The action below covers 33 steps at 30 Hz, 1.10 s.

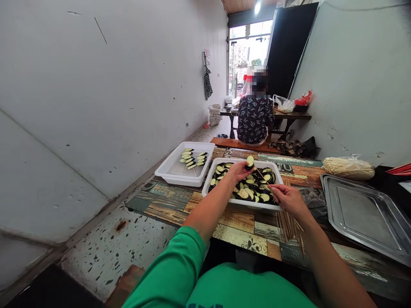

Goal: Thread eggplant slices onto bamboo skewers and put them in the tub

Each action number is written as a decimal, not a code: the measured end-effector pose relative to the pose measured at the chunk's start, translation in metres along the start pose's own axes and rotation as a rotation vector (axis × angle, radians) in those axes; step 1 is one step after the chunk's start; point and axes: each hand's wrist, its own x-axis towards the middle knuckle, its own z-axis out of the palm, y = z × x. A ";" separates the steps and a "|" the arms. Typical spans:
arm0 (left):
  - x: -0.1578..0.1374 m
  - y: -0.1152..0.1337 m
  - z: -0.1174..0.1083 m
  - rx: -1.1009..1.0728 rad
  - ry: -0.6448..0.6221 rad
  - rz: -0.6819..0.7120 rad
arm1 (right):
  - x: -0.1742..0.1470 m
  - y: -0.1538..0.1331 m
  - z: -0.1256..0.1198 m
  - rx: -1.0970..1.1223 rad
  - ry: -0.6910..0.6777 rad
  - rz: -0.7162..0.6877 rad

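Observation:
My left hand [241, 170] is closed on a round eggplant slice [250, 161] with dark skin, held above the white tub [205, 188] of cut eggplant. Between the fingers of my right hand [285, 196] is a thin wooden skewer [263, 178], its far end pointing up and left at the slice. Whether the tip has entered the slice is too small to tell. Many loose eggplant slices [245, 193] fill the tub under both hands. To the left, a second white tub [167, 172] holds several skewered eggplant slices [190, 157].
Bare skewers [289, 226] lie under my right forearm, beside a crumpled grey cloth [313, 201]. Metal trays [362, 214] and a bag of pale enoki-like mushrooms [348, 166] are on the right. Ahead, a person [255, 119] sits on a bench [221, 141], back turned.

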 end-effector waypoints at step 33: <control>0.001 0.000 -0.005 -0.033 -0.004 0.032 | -0.009 -0.010 0.001 -0.120 -0.025 -0.091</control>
